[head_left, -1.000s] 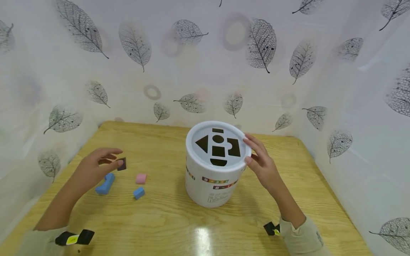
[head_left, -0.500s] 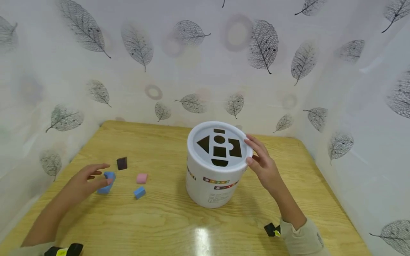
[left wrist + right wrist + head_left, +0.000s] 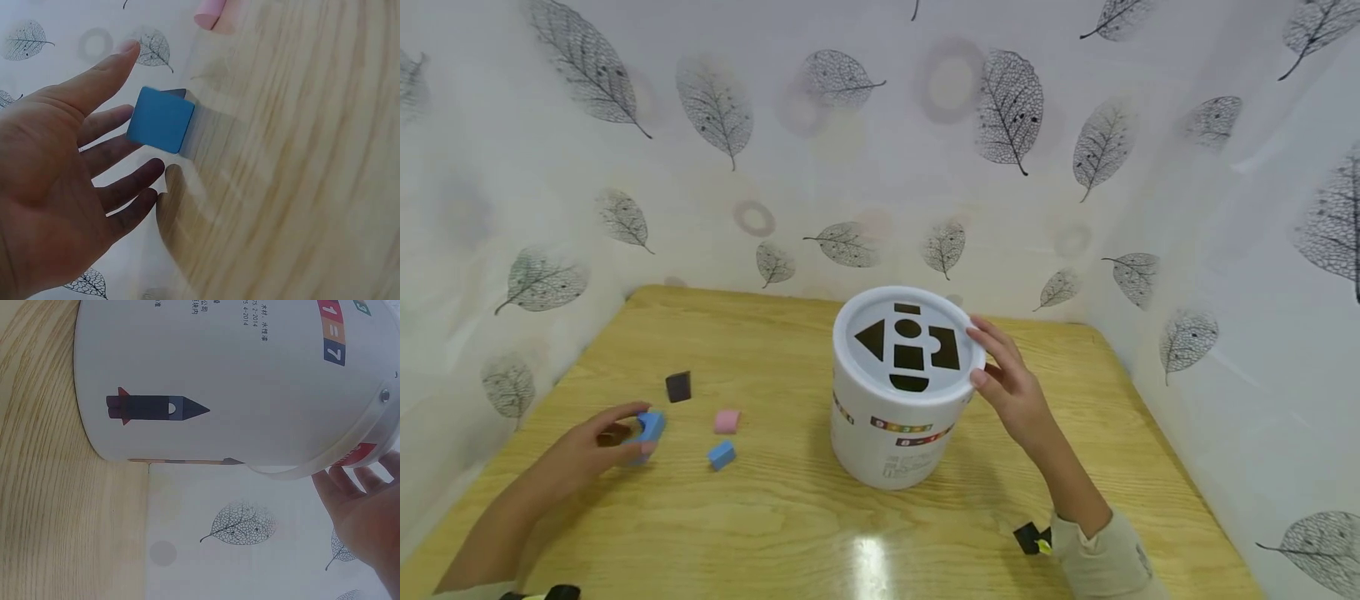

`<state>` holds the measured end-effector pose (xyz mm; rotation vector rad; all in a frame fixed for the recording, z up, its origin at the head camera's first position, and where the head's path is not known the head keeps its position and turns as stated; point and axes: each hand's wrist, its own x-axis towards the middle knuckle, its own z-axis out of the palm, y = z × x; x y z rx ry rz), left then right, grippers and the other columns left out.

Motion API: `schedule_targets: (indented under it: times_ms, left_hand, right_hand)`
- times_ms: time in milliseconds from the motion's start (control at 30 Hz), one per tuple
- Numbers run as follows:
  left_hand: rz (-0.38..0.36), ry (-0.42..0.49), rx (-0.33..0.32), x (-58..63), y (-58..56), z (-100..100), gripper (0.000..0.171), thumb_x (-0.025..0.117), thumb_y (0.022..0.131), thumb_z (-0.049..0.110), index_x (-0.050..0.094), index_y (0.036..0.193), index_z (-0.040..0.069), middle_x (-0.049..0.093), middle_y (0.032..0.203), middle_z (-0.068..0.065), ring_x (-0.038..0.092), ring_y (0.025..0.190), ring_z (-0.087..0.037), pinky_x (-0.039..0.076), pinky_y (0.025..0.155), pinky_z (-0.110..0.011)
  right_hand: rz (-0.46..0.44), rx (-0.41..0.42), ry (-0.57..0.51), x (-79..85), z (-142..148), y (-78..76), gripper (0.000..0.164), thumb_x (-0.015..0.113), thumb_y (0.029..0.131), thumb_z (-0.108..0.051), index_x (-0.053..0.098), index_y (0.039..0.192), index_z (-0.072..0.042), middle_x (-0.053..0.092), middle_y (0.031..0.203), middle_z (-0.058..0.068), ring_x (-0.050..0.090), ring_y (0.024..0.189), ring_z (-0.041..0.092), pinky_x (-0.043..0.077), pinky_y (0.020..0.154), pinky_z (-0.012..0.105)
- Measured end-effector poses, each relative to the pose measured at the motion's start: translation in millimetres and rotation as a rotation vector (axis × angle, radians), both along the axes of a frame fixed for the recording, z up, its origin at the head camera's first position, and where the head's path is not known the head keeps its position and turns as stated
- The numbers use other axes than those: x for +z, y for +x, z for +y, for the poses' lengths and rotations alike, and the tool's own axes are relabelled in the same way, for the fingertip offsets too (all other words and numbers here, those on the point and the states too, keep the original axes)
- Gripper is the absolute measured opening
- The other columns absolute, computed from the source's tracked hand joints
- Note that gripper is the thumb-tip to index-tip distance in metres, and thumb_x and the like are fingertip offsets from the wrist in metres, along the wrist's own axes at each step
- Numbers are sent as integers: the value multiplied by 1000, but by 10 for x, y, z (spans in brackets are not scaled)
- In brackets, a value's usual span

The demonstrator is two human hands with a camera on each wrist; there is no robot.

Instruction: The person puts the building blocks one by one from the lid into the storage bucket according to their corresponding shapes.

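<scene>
A blue block with a notch, an arch-shaped building block (image 3: 652,427), lies at the left of the table. My left hand (image 3: 580,450) is around it, thumb on the near side and fingers on the far side. In the left wrist view the thumb stands apart from the blue block (image 3: 161,120), with the fingers loosely spread behind it. A white shape-sorter bucket (image 3: 887,450) stands upright right of the middle, its lid (image 3: 891,333) cut with several shaped holes. My right hand (image 3: 1015,396) rests fingertips and thumb on the lid's right rim.
A dark block (image 3: 678,387), a pink half-round block (image 3: 727,422) and a small blue block (image 3: 722,455) lie between the left hand and the bucket. A leaf-patterned curtain (image 3: 865,150) hangs around the wooden table (image 3: 775,533).
My left hand first moved off the dark block, back toward the body, then came around the blue arch-shaped block. The dark block stays on the table. The right hand keeps its place on the rim.
</scene>
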<state>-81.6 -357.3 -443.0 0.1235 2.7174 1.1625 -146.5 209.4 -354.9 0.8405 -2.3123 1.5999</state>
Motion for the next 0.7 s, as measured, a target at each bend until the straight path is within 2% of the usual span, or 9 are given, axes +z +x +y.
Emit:
schedule_targets:
  times_ms: [100, 200, 233, 333, 467, 500, 533, 600, 700]
  left_hand:
    - [5, -35, -7, 8, 27, -24, 71, 64, 99, 36, 35, 155, 3, 43, 149, -30, 51, 124, -46, 52, 84, -34]
    - [26, -63, -32, 12, 48, -49, 71, 68, 97, 34, 39, 152, 2, 46, 147, -28, 55, 121, -29, 48, 81, -19]
    - [27, -61, -43, 15, 55, -54, 71, 69, 96, 33, 39, 152, 1, 46, 147, -29, 55, 122, -30, 46, 80, -16]
    - [34, -76, -76, 3, 77, -73, 74, 72, 94, 28, 37, 153, 0, 48, 145, -31, 55, 117, -20, 45, 80, -14]
    - [16, -76, -126, -6, 107, -91, 83, 75, 91, 23, 29, 155, -4, 39, 147, -40, 54, 122, -46, 49, 85, -25]
    - [10, -71, -136, 2, 104, -92, 84, 75, 91, 22, 28, 155, -4, 37, 147, -41, 52, 124, -50, 49, 86, -27]
    - [0, -62, -147, 11, 100, -88, 84, 75, 91, 21, 26, 155, -5, 34, 148, -43, 45, 125, -62, 50, 88, -30]
    - [4, -55, -158, 30, 90, -80, 83, 74, 92, 20, 27, 155, -5, 35, 146, -45, 42, 126, -65, 51, 88, -31]
    - [23, -54, -156, 47, 88, -73, 78, 74, 92, 20, 32, 153, -5, 40, 145, -42, 46, 124, -62, 49, 83, -20]
  right_hand:
    - [-8, 6, -6, 5, -10, 2, 52, 52, 102, -4, 45, 152, -12, 28, 164, 2, 41, 140, 7, 44, 105, 18]
    - [-16, 10, -6, 21, -17, 12, 52, 53, 102, -6, 44, 153, -12, 28, 164, 3, 41, 140, 7, 44, 106, 18]
    - [-17, 11, -4, 27, -18, 16, 52, 53, 102, -6, 44, 153, -12, 27, 164, 3, 40, 141, 7, 44, 106, 18]
    - [-22, 7, -8, 31, -17, 18, 52, 53, 102, -6, 44, 153, -12, 27, 165, 3, 41, 140, 7, 44, 105, 18]
    - [-27, 5, -5, 33, -22, 20, 52, 53, 102, -7, 44, 153, -13, 27, 165, 3, 40, 141, 8, 44, 106, 18]
    - [-28, 2, -4, 37, -23, 19, 52, 53, 102, -7, 44, 153, -13, 27, 165, 3, 40, 141, 8, 44, 106, 17]
    - [-27, -1, 2, 43, -24, 21, 52, 53, 102, -8, 44, 153, -13, 27, 165, 3, 39, 142, 8, 43, 106, 17]
    - [-26, -7, 13, 55, -23, 22, 52, 53, 102, -9, 44, 153, -13, 27, 165, 3, 38, 143, 7, 42, 107, 17]
    - [-24, -14, 15, 51, -21, 17, 51, 53, 102, -8, 44, 153, -13, 27, 165, 3, 38, 143, 7, 42, 107, 17]
